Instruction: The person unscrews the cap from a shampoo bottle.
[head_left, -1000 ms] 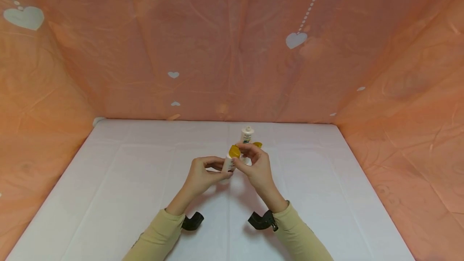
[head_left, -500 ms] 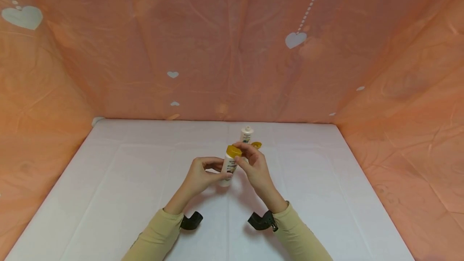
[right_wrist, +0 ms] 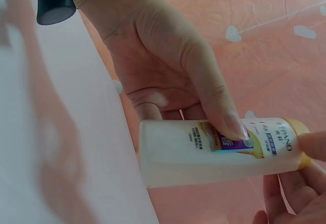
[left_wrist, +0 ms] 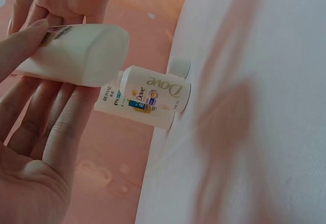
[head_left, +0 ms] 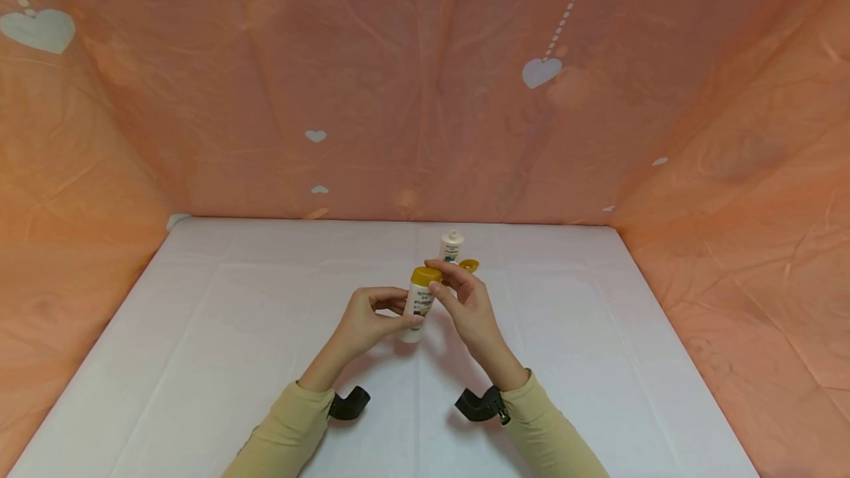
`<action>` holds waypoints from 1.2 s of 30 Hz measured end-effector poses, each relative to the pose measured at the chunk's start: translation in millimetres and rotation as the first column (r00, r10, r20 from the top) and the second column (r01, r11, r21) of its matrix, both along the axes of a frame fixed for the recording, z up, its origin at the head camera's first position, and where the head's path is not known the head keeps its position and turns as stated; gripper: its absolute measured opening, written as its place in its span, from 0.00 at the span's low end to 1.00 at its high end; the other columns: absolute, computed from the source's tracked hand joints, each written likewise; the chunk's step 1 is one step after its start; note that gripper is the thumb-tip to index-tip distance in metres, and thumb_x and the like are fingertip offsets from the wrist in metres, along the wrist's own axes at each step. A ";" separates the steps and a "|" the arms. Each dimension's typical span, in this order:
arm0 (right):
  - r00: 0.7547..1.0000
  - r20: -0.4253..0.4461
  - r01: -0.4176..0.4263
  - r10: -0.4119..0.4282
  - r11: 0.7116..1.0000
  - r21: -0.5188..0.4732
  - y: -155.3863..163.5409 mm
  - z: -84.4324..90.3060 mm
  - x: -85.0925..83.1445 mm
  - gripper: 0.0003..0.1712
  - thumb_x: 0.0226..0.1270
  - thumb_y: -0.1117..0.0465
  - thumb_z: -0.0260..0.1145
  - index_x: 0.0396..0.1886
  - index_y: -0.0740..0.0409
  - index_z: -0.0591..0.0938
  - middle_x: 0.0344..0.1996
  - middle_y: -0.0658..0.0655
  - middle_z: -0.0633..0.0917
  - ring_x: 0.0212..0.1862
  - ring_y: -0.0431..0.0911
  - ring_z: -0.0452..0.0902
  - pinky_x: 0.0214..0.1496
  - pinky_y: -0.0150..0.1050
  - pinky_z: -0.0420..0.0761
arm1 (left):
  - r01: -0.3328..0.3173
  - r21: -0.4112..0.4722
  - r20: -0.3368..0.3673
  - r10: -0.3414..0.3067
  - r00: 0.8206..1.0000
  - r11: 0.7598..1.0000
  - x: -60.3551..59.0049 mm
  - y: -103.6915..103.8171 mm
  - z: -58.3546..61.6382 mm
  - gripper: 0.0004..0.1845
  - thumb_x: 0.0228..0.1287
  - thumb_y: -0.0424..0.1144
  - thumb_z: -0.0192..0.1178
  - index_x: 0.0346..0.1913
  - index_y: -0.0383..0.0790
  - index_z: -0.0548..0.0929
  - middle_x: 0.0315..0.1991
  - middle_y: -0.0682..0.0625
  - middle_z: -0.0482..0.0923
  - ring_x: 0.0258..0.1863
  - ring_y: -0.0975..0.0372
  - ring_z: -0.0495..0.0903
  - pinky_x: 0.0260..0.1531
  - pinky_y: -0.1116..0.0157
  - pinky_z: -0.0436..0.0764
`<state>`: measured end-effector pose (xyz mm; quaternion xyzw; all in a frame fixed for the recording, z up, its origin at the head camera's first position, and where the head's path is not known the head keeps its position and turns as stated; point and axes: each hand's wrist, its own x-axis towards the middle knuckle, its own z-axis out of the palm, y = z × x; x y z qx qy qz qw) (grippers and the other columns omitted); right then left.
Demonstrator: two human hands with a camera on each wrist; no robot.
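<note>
A white bottle (head_left: 420, 305) with a printed label and a yellow cap (head_left: 425, 276) is held in the air, leaning slightly. My left hand (head_left: 370, 319) grips its body, the thumb across the label. At the top, my right hand (head_left: 468, 301) pinches the cap between thumb and fingers; the right wrist view shows that thumb against the cap end. Behind the hands stands another white bottle (head_left: 451, 246) with a bare narrow neck. Close by, a raised yellow flip lid (head_left: 469, 265) shows past the right fingers. A Dove bottle (left_wrist: 155, 89) stands there too, seen in the left wrist view.
A white cloth covers the table (head_left: 564, 345). Orange sheeting (head_left: 365, 94) with white hearts hangs at its back and sides. A small white round piece (left_wrist: 179, 67) sits beside the Dove bottle. Black wrist mounts (head_left: 348, 403) project inward from both sleeves.
The held bottle has turned so that more of its label faces the head camera, and has shifted slightly left. Its cap looked tilted before and now appears straight. Both hands keep their hold.
</note>
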<state>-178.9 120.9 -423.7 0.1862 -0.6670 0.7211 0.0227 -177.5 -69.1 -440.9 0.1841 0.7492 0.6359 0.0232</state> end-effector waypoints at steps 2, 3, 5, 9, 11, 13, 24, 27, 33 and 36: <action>1.000 0.005 -0.024 0.024 1.000 -0.004 0.3 -0.2 -0.1 0.20 0.71 0.66 0.59 0.60 0.65 0.75 0.55 0.61 0.78 0.56 0.51 0.72 0.60 0.43 0.72 | 0.003 -0.007 0.005 -0.003 1.000 1.000 3.7 0.2 8.3 0.16 0.48 0.30 0.74 0.43 0.32 0.86 0.34 0.45 0.85 0.34 0.56 0.83 0.38 0.54 0.82; 0.999 0.008 -0.035 0.035 0.999 -0.006 0.6 -0.2 0.0 0.20 0.71 0.65 0.58 0.61 0.65 0.74 0.55 0.61 0.78 0.56 0.51 0.72 0.60 0.42 0.73 | 0.003 -0.014 0.006 -0.003 1.000 1.000 5.4 0.4 12.5 0.16 0.49 0.30 0.74 0.43 0.32 0.86 0.34 0.45 0.85 0.34 0.56 0.83 0.38 0.55 0.82; 0.999 0.013 -0.047 0.047 0.999 -0.008 0.7 0.1 0.3 0.21 0.72 0.64 0.58 0.62 0.64 0.73 0.56 0.61 0.77 0.58 0.50 0.71 0.61 0.42 0.72 | 0.005 -0.012 -0.001 -0.005 1.000 1.000 8.8 0.7 19.4 0.15 0.49 0.29 0.73 0.43 0.31 0.86 0.34 0.45 0.85 0.33 0.57 0.83 0.38 0.54 0.82; 0.999 0.010 -0.041 0.041 0.999 -0.014 0.2 1.1 1.5 0.22 0.72 0.64 0.58 0.63 0.63 0.72 0.56 0.61 0.77 0.58 0.51 0.70 0.64 0.45 0.68 | -0.008 -0.001 -0.017 0.008 1.000 1.000 9.4 2.2 20.0 0.15 0.49 0.29 0.73 0.43 0.31 0.86 0.35 0.45 0.85 0.34 0.56 0.83 0.39 0.51 0.82; 1.000 -0.010 -0.006 0.006 1.000 -0.012 -0.7 0.5 1.4 0.23 0.70 0.65 0.60 0.63 0.64 0.72 0.56 0.62 0.77 0.58 0.51 0.70 0.64 0.48 0.66 | -0.025 0.001 -0.035 0.025 0.999 1.000 10.1 3.5 20.9 0.15 0.49 0.29 0.73 0.43 0.31 0.86 0.35 0.44 0.85 0.34 0.56 0.83 0.39 0.51 0.82; 0.998 -0.040 0.056 -0.056 0.998 -0.004 -1.9 -0.9 0.3 0.24 0.68 0.66 0.62 0.62 0.66 0.71 0.55 0.62 0.77 0.58 0.51 0.70 0.64 0.51 0.64 | -0.055 0.000 -0.049 0.054 0.997 0.999 10.9 5.0 22.0 0.16 0.49 0.29 0.73 0.43 0.30 0.86 0.34 0.44 0.85 0.34 0.56 0.83 0.39 0.52 0.82; 0.941 -0.108 0.326 -0.321 0.945 0.038 -11.5 14.8 10.8 0.23 0.57 0.70 0.71 0.51 0.73 0.75 0.47 0.64 0.79 0.53 0.54 0.73 0.59 0.56 0.66 | -0.170 0.038 -0.096 0.173 0.980 0.985 12.3 11.9 22.9 0.15 0.48 0.27 0.73 0.41 0.28 0.85 0.31 0.40 0.84 0.31 0.51 0.83 0.38 0.46 0.82; 0.937 -0.114 0.340 -0.331 0.939 0.062 -14.6 22.3 15.9 0.22 0.56 0.71 0.72 0.49 0.74 0.75 0.46 0.65 0.80 0.52 0.55 0.73 0.59 0.57 0.66 | -0.171 0.025 -0.098 0.173 0.980 0.985 12.4 13.0 23.0 0.15 0.48 0.28 0.73 0.41 0.28 0.85 0.31 0.41 0.84 0.32 0.52 0.83 0.37 0.52 0.83; 0.936 -0.107 0.342 -0.334 0.937 0.071 -17.3 23.8 17.9 0.21 0.56 0.68 0.73 0.48 0.72 0.78 0.45 0.65 0.81 0.52 0.55 0.74 0.60 0.59 0.66 | -0.165 0.018 -0.101 0.166 0.981 0.986 13.3 13.5 24.0 0.15 0.48 0.28 0.73 0.42 0.29 0.85 0.31 0.41 0.85 0.32 0.51 0.83 0.34 0.65 0.83; 0.937 -0.103 0.344 -0.335 0.935 0.087 -17.9 24.0 18.6 0.20 0.57 0.67 0.72 0.48 0.71 0.78 0.45 0.64 0.82 0.52 0.54 0.74 0.60 0.57 0.67 | -0.157 0.024 -0.096 0.159 0.983 0.987 14.1 13.6 24.6 0.15 0.48 0.27 0.73 0.42 0.29 0.85 0.32 0.41 0.85 0.33 0.50 0.83 0.34 0.61 0.84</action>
